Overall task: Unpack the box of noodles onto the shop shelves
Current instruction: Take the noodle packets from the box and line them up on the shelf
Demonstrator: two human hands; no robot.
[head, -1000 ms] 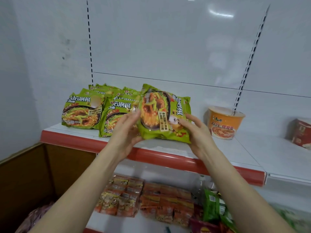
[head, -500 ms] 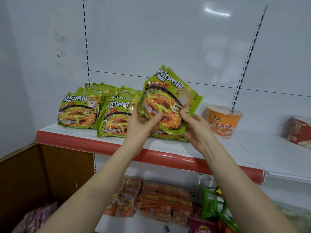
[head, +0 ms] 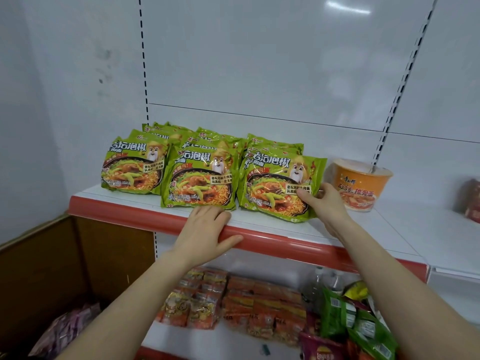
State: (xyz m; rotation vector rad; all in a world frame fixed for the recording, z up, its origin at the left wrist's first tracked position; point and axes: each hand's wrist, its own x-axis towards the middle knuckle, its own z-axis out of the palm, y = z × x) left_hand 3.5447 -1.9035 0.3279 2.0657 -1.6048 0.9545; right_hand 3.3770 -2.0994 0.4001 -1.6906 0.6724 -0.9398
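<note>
Lowered from mid-air, the green noodle packet (head: 280,188) now leans at the front of the third row on the shelf (head: 405,229), label outward. My right grip (head: 324,203) pinches its right edge to square it; my left grip (head: 205,229) rests released on the red shelf lip.

Head-worn view, close, facing shelf (head: 285,231)

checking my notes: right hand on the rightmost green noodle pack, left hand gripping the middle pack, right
Not quite: in the head view the left hand rests flat on the shelf's red edge, in front of the middle pack, gripping nothing. The right hand is on the rightmost pack.
</note>
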